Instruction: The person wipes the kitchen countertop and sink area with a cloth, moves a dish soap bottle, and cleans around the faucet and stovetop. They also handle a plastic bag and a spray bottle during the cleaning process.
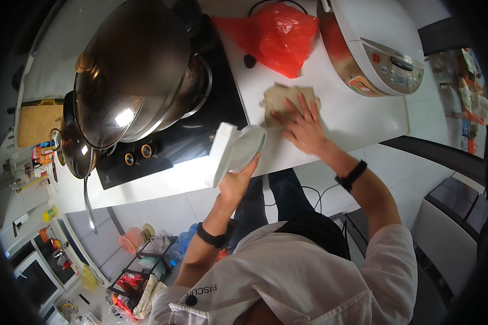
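Note:
My left hand (239, 181) grips a white, hollow plastic-looking piece (236, 152) with a flat base and a rounded opening. It is held above the counter's front edge, beside the cooktop; its exact kind is unclear. Flat on a beige cloth (276, 99) lies my right hand (306, 126), fingers spread and pressing it against the white countertop (349, 122). Behind the cloth sit a crumpled red plastic bag (284, 36) and a small dark object (249, 61). To the right of the cloth stands a white rice cooker (380, 44).
A black cooktop (195, 138) carries a large lidded pan (105, 109) on the left. Next to it is a smaller lidded pot (78, 152), with a metal handle jutting past the counter edge. A black rack (158, 258) holding bags stands on the floor. A wooden board (40, 124) leans far left.

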Demonstrator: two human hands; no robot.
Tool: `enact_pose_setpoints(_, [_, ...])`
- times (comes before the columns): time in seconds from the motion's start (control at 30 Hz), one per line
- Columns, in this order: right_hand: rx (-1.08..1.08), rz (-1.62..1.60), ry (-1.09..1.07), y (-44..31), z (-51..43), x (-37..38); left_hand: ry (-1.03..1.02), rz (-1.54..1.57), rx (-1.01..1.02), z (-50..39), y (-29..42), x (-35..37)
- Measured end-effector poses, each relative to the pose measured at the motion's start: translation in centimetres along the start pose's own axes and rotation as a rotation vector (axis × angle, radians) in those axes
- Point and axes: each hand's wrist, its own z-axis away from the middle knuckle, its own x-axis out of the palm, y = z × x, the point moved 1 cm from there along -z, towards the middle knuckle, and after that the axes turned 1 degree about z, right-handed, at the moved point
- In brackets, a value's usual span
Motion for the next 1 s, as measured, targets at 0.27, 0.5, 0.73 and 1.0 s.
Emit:
enact_pose_setpoints(0.27, [0.159,0.136,0.182,4.9,-16.8,1.8,0.151,-0.099,0.021,0.4,-0.7,-2.5])
enact_pose_setpoints(0.5, [0.166,0.000,0.091,1.7,-4.8,0.7,0.152,-0.108,0.011,0.9,-1.6,-2.8])
enact_pose_setpoints(0.73, [0.511,0.044,0.039,4.5,4.4,-0.4,0.098,-0.032,0.032,0.9,-0.8,-2.0])
enact_pose_setpoints(1.0, [0.241,0.097,0.437,2.8,-11.3,3.2,0.127,-0.025,-0.055,1.8,-1.6,-0.8])
